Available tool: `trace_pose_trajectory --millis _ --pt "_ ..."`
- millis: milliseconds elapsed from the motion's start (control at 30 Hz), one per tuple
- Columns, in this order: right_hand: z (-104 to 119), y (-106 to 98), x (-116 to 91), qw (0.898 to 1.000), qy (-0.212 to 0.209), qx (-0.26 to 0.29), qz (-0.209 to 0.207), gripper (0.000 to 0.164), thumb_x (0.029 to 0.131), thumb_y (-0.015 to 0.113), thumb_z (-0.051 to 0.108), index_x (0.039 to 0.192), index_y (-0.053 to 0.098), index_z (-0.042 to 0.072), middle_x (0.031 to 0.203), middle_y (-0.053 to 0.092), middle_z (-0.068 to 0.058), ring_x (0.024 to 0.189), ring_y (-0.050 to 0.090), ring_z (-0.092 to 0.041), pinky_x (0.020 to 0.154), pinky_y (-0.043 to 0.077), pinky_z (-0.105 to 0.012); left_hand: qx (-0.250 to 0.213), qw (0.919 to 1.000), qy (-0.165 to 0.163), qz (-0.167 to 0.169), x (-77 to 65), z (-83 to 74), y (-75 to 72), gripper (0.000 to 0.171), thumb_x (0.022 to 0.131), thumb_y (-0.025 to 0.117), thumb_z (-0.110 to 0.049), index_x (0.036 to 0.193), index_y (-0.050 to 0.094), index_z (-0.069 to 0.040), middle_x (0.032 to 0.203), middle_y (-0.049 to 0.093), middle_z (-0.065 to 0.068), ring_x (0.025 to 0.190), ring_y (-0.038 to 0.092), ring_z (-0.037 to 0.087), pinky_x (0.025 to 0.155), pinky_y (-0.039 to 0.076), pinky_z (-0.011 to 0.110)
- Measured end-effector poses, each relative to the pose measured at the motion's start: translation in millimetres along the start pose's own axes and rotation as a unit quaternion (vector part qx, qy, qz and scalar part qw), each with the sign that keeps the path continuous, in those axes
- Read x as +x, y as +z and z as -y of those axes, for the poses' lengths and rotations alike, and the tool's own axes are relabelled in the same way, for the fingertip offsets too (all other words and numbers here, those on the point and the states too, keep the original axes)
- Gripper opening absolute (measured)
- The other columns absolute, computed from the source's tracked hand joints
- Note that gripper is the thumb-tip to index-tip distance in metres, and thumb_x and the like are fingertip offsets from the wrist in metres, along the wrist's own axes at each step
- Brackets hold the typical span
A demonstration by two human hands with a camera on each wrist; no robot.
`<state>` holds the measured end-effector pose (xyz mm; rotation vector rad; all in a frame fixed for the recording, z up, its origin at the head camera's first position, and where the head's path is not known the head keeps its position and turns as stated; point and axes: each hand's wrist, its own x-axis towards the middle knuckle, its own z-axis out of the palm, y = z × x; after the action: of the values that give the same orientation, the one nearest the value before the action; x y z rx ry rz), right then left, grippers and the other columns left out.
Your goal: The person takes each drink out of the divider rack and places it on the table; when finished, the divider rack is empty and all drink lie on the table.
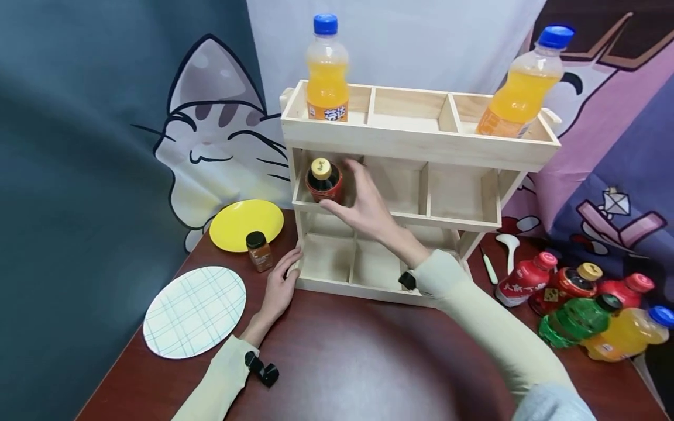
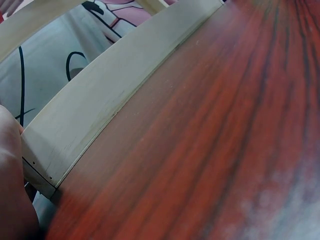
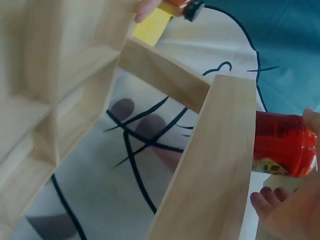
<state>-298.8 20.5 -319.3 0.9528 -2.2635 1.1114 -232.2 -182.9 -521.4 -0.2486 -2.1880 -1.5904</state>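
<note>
we see the right hand reaching into the left compartment of the middle tier of a pale three-tier wooden rack, fingers and thumb curved round a dark bottle with a red label and yellow cap. the bottle stands upright in that compartment, touching the hand. in the right wrist view the red label of the bottle shows behind a wooden slat, with fingertips just below it.

the left hand rests on the dark reddish-brown table, fingers fairly straight and loose against the rack's lower left corner, holding nothing. the left wrist view shows only the edge of that hand beside the rack's base board.

on the top tier stand two orange soda bottles with blue caps, one in the left compartment, one leaning in the right. left of the rack: a small spice jar with a black lid, a yellow plate, a white checked plate. right of the rack lies a cluster of bottles on their sides, red, green and orange, with a white spoon nearby.
</note>
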Motion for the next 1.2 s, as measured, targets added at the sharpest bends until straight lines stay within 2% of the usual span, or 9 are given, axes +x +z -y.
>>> trace_pose_trajectory --millis 200,300,500,633,767,900,1000,1100,1200 --pt "0 14 4 0.998 0.025 0.039 0.031 0.085 0.069 0.072 0.044 0.136 0.029 0.016 0.134 0.041 0.0 0.12 0.041 -0.009 0.101 0.034 -0.032 -0.007 1.0 0.004 -0.001 -8.1 -19.9 -5.4 0.037 0.084 0.048 0.006 0.119 0.057 -0.004 0.129 0.05 0.016 0.124 0.042 0.03 0.096 0.031 0.015" --pt "-1 17 4 0.998 0.027 0.043 0.036 0.084 0.069 0.072 0.042 0.136 0.029 0.017 0.135 0.041 0.001 0.12 0.042 -0.009 0.1 0.035 -0.032 -0.003 1.0 0.001 0.004 -10.0 -21.4 -5.2 0.037 0.084 0.047 0.006 0.119 0.056 -0.004 0.129 0.05 0.016 0.124 0.042 0.03 0.095 0.031 0.013" --pt "-1 20 11 0.998 0.007 0.056 0.008 0.077 0.07 0.073 0.039 0.133 0.035 0.016 0.13 0.047 0.001 0.115 0.046 -0.01 0.097 0.037 -0.03 -0.01 0.9998 0.014 -0.005 -4.8 -22.0 -4.7 0.037 0.084 0.047 0.008 0.119 0.056 -0.001 0.129 0.05 0.017 0.123 0.042 0.031 0.096 0.031 0.016" --pt "-3 17 7 0.997 0.005 0.08 -0.022 0.074 0.069 0.076 0.032 0.131 0.039 0.018 0.126 0.051 0.0 0.113 0.049 -0.01 0.096 0.038 -0.028 -0.011 0.9998 0.015 0.0 -3.0 -22.3 -2.9 0.036 0.084 0.047 0.008 0.118 0.056 0.001 0.129 0.049 0.017 0.123 0.042 0.031 0.097 0.03 0.016" --pt "0 14 1 0.994 -0.039 0.088 -0.055 0.075 0.067 0.077 0.025 0.131 0.04 0.015 0.126 0.052 -0.003 0.114 0.049 -0.012 0.097 0.037 -0.028 -0.005 0.9997 0.023 -0.007 -4.6 -21.7 -4.5 0.036 0.083 0.047 0.009 0.117 0.056 0.002 0.128 0.05 0.018 0.123 0.042 0.032 0.098 0.029 0.014" --pt "19 2 -9 0.981 -0.114 0.133 -0.079 0.075 0.065 0.077 0.005 0.13 0.039 -0.001 0.127 0.049 -0.015 0.116 0.049 -0.021 0.1 0.036 -0.033 0.004 0.9996 0.024 -0.014 -7.6 -21.3 -8.7 0.038 0.083 0.047 0.01 0.117 0.058 -0.002 0.127 0.051 0.017 0.122 0.044 0.032 0.096 0.029 0.011" --pt "33 -15 -18 0.97 -0.147 0.163 -0.104 0.077 0.061 0.075 -0.009 0.126 0.035 -0.012 0.126 0.047 -0.025 0.116 0.048 -0.027 0.099 0.038 -0.036 0.005 0.9997 0.021 -0.007 -6.6 -22.0 -9.7 0.037 0.084 0.047 0.008 0.117 0.057 -0.002 0.128 0.051 0.016 0.122 0.043 0.031 0.096 0.029 0.011" --pt "38 -31 -26 0.968 -0.137 0.168 -0.13 0.078 0.06 0.074 -0.012 0.127 0.034 -0.013 0.125 0.047 -0.025 0.114 0.05 -0.026 0.096 0.041 -0.035 0.001 0.9998 0.019 -0.001 -3.3 -23.3 -7.9 0.036 0.084 0.047 0.007 0.118 0.056 -0.001 0.129 0.05 0.017 0.123 0.043 0.031 0.097 0.03 0.014" --pt "39 -45 -35 0.969 -0.098 0.171 -0.146 0.077 0.06 0.074 -0.011 0.128 0.037 -0.008 0.123 0.05 -0.019 0.108 0.053 -0.022 0.089 0.045 -0.03 -0.003 0.9998 0.02 -0.003 -1.4 -23.0 -5.6 0.037 0.084 0.047 0.008 0.118 0.056 0.0 0.128 0.05 0.017 0.123 0.043 0.031 0.098 0.03 0.015"
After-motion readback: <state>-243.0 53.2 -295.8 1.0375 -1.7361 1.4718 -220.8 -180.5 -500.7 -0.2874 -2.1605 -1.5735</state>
